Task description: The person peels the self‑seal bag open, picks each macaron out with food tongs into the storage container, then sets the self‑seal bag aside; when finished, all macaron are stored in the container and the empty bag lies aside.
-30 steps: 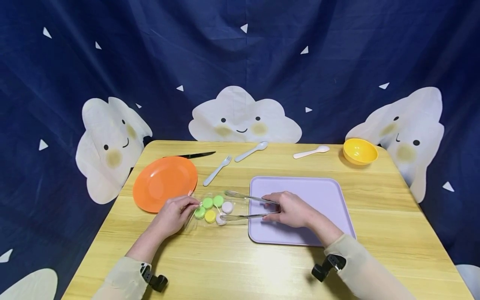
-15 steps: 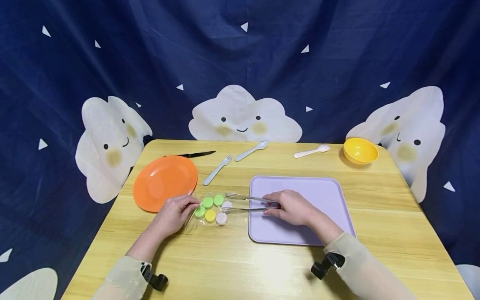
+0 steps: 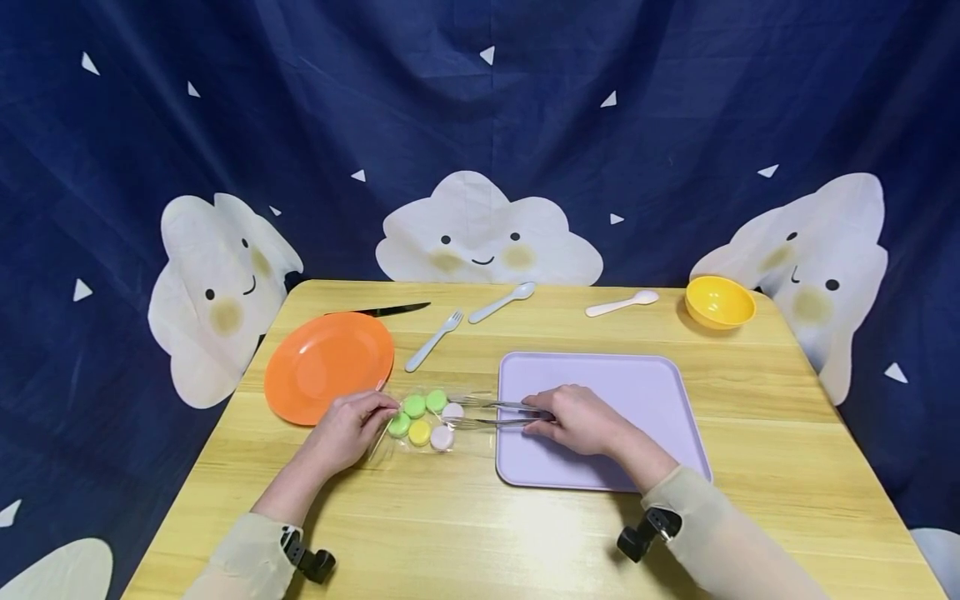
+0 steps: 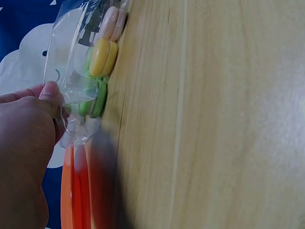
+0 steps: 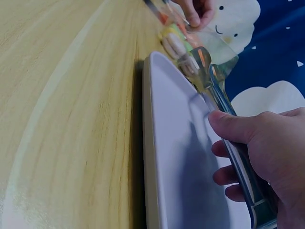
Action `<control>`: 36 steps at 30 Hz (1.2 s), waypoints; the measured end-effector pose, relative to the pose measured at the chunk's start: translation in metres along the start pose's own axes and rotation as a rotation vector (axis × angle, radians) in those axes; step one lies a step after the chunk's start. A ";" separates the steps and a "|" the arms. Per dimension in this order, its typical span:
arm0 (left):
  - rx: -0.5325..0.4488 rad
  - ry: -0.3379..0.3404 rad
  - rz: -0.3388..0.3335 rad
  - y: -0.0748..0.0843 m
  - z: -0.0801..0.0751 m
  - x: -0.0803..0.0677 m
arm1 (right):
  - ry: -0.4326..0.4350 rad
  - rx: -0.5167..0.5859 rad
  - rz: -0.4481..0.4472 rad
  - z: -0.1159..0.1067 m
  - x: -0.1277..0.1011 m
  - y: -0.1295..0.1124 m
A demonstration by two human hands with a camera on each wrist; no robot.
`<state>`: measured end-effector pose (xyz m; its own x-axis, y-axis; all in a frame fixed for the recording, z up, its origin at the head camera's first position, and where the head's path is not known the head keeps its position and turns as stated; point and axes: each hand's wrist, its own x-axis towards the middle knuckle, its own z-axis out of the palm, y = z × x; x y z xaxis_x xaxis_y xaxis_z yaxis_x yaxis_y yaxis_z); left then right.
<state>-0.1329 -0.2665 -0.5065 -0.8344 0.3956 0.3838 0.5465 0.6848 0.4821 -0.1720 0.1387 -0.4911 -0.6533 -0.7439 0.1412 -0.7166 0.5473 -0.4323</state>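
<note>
My left hand [image 3: 347,431] pinches the edge of a clear plastic bag [image 4: 78,90] between thumb and fingers. Several macarons lie in the bag: green ones [image 3: 415,406], a yellow one [image 3: 419,432] and two pale lilac ones [image 3: 442,438]. From the right, my right hand [image 3: 581,419] grips metal tongs [image 5: 228,143] over the lilac tray [image 3: 637,392]. The tongs' tips reach into the bag's right end, one on each side of the farther lilac macaron. Whether they touch it I cannot tell.
An orange plate [image 3: 330,367] lies behind my left hand, partly over a black knife [image 3: 397,310]. Farther back are a grey fork [image 3: 435,342], a grey spoon [image 3: 502,304], a pink spoon [image 3: 622,304] and a yellow bowl [image 3: 720,302].
The tongs' arms have come closer together around the farther lilac macaron, the nearer arm moving away from the other lilac one. My left hand stays put on the bag.
</note>
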 end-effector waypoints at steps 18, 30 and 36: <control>0.016 0.008 -0.006 0.000 0.001 0.000 | 0.083 -0.071 0.095 -0.035 -0.040 0.009; 0.011 0.006 -0.005 0.001 0.002 -0.001 | 0.187 -0.030 0.148 -0.060 -0.070 0.032; 0.014 0.017 0.003 0.001 0.002 -0.001 | 0.208 0.003 0.190 -0.061 -0.079 0.045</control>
<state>-0.1319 -0.2650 -0.5086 -0.8312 0.3875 0.3986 0.5479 0.6920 0.4700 -0.1673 0.2460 -0.4669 -0.8120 -0.5332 0.2374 -0.5762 0.6676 -0.4714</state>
